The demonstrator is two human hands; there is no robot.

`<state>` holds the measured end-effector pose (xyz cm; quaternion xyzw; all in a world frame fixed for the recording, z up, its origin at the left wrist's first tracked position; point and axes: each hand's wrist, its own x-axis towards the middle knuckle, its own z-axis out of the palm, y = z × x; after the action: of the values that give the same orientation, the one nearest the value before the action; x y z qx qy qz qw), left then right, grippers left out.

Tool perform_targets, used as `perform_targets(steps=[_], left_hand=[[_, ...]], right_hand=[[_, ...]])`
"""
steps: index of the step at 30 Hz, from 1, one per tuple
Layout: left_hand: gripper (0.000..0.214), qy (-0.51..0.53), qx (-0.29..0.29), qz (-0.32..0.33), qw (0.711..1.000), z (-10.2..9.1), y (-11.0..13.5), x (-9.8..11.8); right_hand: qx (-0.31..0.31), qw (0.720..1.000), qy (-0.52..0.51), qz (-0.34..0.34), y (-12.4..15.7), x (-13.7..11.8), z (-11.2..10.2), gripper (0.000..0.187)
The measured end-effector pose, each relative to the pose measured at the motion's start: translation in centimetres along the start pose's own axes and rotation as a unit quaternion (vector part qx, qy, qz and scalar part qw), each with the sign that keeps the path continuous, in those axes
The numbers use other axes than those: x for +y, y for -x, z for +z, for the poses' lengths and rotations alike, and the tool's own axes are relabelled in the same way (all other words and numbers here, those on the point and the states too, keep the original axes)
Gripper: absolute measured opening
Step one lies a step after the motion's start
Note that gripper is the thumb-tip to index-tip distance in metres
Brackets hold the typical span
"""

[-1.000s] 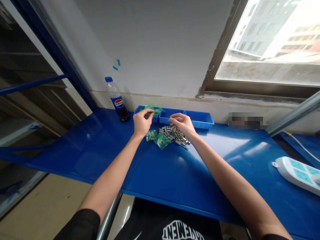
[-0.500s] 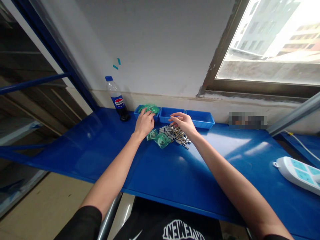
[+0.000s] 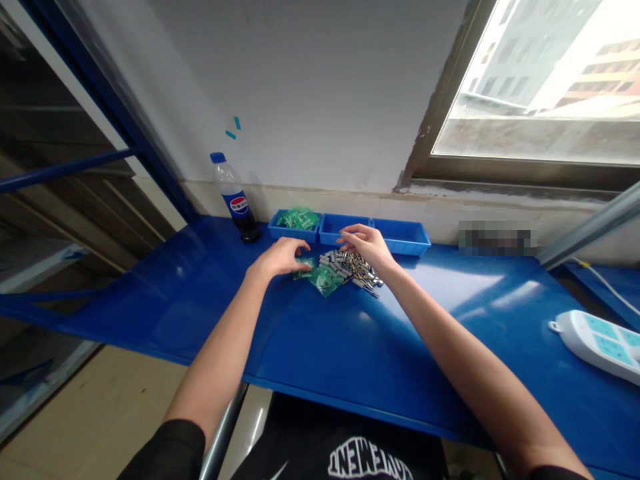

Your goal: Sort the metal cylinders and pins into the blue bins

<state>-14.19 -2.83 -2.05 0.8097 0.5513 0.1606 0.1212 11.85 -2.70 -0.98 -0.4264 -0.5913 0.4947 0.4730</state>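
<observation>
A heap of small grey metal parts (image 3: 350, 268) lies on the blue table (image 3: 380, 333), with green plastic packets (image 3: 324, 279) at its left side. My left hand (image 3: 278, 257) rests on the table, its fingers curled on the leftmost green packet (image 3: 303, 268). My right hand (image 3: 367, 245) hovers over the metal heap with fingers bent and pinched; what they hold is too small to name. Behind stand three blue bins: the left bin (image 3: 293, 233) holds green packets (image 3: 299, 219), the middle bin (image 3: 330, 239) and right bin (image 3: 407, 245) show no contents.
A cola bottle (image 3: 234, 198) stands left of the bins by the wall. A white power strip (image 3: 597, 345) lies at the right edge. A blue rack frame (image 3: 90, 160) rises on the left. A window (image 3: 540, 87) is above right.
My left hand has drawn back from the left bin down to the green packets on the table. The right hand has stayed over the metal heap.
</observation>
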Motion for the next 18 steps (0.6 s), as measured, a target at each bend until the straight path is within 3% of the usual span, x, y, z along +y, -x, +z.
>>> perform_targets(steps=[5, 12, 14, 18], left_hand=[[0.046, 0.059, 0.034, -0.025, 0.997, -0.2, -0.4, 0.0], [0.033, 0.198, 0.192, -0.02, 0.961, -0.8, -0.4, 2.0], [0.033, 0.274, 0.188, -0.004, 0.943, -0.6, -0.5, 3.0], [0.039, 0.394, 0.115, 0.015, 0.912, 0.2, -0.5, 4.6]], right_hand=[[-0.001, 1.0, 0.0, -0.005, -0.1, 0.1, 0.0, 0.021], [-0.007, 0.999, 0.039, -0.012, 0.0, 0.3, 0.0, 0.023], [-0.023, 0.997, 0.067, -0.017, 0.1, 0.4, 0.1, 0.027], [-0.052, 0.996, 0.072, -0.008, 0.3, 0.6, 0.1, 0.038]])
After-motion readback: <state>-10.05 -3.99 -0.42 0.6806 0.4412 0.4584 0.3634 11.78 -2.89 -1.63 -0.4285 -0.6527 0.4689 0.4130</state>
